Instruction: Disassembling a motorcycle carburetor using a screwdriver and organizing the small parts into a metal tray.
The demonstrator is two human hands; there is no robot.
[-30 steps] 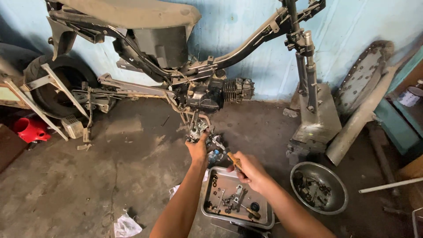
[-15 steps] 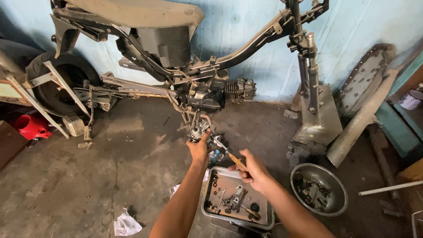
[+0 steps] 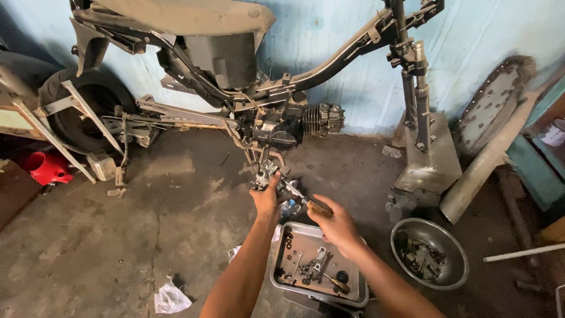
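Observation:
A stripped motorbike frame point(image 3: 329, 62) stands against the blue wall, its engine point(image 3: 297, 123) bare. My left hand point(image 3: 266, 197) grips a small metal part, likely a carburettor point(image 3: 265, 174), hanging on cables just below the engine. My right hand point(image 3: 335, 221) holds a screwdriver with a brown handle point(image 3: 315, 205), its shaft pointing left at that part. Below both hands sits a rectangular metal tray point(image 3: 359, 288) with several bolts and small tools.
A round steel bowl point(image 3: 456, 259) of small parts sits right of the tray. A rear wheel point(image 3: 88, 106), a red container point(image 3: 47, 168) and metal brackets lie at left. Front forks on a metal block point(image 3: 429, 159), a pipe and a panel stand at right. Crumpled paper point(image 3: 169, 299) lies on the concrete floor.
Both hands stay on the part below the engine. The right hand with the screwdriver has shifted slightly, and the view has tilted a little.

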